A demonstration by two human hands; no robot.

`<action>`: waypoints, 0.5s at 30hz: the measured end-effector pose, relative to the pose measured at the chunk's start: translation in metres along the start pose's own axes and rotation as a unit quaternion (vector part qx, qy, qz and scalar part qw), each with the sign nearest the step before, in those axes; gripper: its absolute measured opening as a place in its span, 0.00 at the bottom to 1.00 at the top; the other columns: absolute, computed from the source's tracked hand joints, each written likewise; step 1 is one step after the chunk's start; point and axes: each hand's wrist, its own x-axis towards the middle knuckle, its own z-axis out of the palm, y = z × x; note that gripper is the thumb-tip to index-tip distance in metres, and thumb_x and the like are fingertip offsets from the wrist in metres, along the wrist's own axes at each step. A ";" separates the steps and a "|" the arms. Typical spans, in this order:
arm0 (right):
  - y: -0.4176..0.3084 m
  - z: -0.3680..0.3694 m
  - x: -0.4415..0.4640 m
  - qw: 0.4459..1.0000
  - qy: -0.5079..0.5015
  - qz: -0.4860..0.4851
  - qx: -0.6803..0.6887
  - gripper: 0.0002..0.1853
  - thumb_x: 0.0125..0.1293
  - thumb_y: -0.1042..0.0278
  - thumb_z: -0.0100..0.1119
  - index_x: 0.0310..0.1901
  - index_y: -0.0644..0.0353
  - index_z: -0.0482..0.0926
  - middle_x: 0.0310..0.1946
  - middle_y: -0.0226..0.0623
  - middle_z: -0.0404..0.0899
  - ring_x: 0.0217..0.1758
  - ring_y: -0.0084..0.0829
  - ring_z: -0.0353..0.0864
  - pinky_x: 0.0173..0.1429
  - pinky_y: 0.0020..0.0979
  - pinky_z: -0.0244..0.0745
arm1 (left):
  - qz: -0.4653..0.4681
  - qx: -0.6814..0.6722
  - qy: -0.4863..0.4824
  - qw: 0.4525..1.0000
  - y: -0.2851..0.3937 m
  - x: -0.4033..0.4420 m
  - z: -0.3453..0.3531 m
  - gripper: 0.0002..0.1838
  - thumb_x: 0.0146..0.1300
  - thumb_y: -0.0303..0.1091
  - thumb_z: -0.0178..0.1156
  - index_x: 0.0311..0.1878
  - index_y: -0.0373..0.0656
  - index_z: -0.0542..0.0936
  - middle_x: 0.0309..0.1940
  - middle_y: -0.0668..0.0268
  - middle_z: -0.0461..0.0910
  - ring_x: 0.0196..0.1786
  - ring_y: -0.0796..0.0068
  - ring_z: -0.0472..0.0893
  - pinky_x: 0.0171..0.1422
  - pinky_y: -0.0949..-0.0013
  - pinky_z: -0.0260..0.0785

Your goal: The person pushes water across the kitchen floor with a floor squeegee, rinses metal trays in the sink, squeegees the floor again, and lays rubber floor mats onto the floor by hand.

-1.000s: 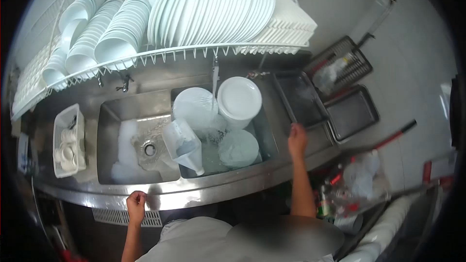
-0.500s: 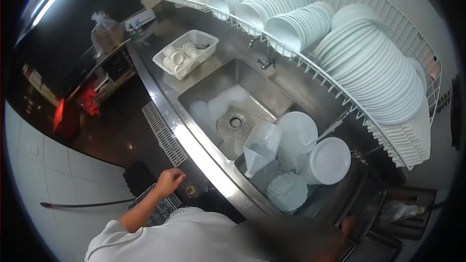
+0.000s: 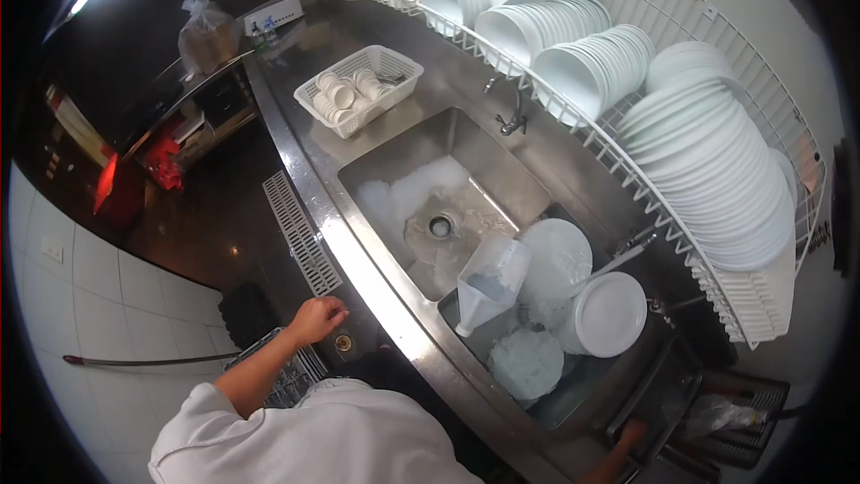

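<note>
My left hand [image 3: 321, 318] hangs beside the counter's front edge with its fingers curled in, and I see nothing in them. Low on the right, my right hand [image 3: 632, 435] is at the near end of a dark tray [image 3: 661, 412]; its fingers are too small and blurred to make out. Between the hands lies the steel sink [image 3: 394, 148], with foam [image 3: 421, 186] around its drain. A cut-open white plastic jug [image 3: 493, 278] leans at the sink's divider. Beside it, in the water-filled right basin, are a round white plate [image 3: 555, 255], a white bowl [image 3: 609, 314] and another white dish [image 3: 527, 364].
A white basket [image 3: 358, 90] of small cups stands left of the sink. Above the counter, a wire rack [image 3: 627, 170] holds bowls [image 3: 596, 72] and plates [image 3: 708, 175]. Taps [image 3: 512, 121] project from the back. A floor grate [image 3: 300, 233] runs along the front.
The view has shifted, so the rack and sink appear lower and farther right. My left hand appears slightly higher and to the left. My right forearm shows more clearly beside the dark tray.
</note>
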 end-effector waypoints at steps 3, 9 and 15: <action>0.051 0.053 0.058 0.996 -0.008 0.018 -0.091 0.17 0.65 0.64 0.58 0.48 0.67 0.86 0.50 0.54 0.86 0.53 0.51 0.86 0.57 0.52 0.81 | 0.018 0.032 -0.010 0.999 -0.017 0.004 -0.010 0.08 0.64 0.34 0.67 0.40 0.39 0.86 0.35 0.56 0.86 0.37 0.57 0.86 0.43 0.59 0.79; 0.036 0.064 0.048 0.995 0.049 -0.067 0.047 0.17 0.74 0.62 0.52 0.49 0.67 0.84 0.47 0.52 0.86 0.50 0.49 0.86 0.53 0.48 0.81 | -0.021 0.077 -0.023 0.997 -0.038 -0.005 -0.043 0.08 0.64 0.34 0.67 0.39 0.39 0.86 0.35 0.55 0.86 0.36 0.55 0.86 0.43 0.58 0.78; 0.017 0.060 0.017 0.998 0.035 -0.027 -0.036 0.16 0.75 0.62 0.49 0.53 0.61 0.82 0.52 0.52 0.83 0.55 0.54 0.82 0.57 0.52 0.78 | -0.059 0.040 -0.020 0.997 -0.111 -0.022 -0.021 0.08 0.64 0.33 0.66 0.36 0.36 0.86 0.30 0.49 0.86 0.35 0.51 0.87 0.43 0.55 0.78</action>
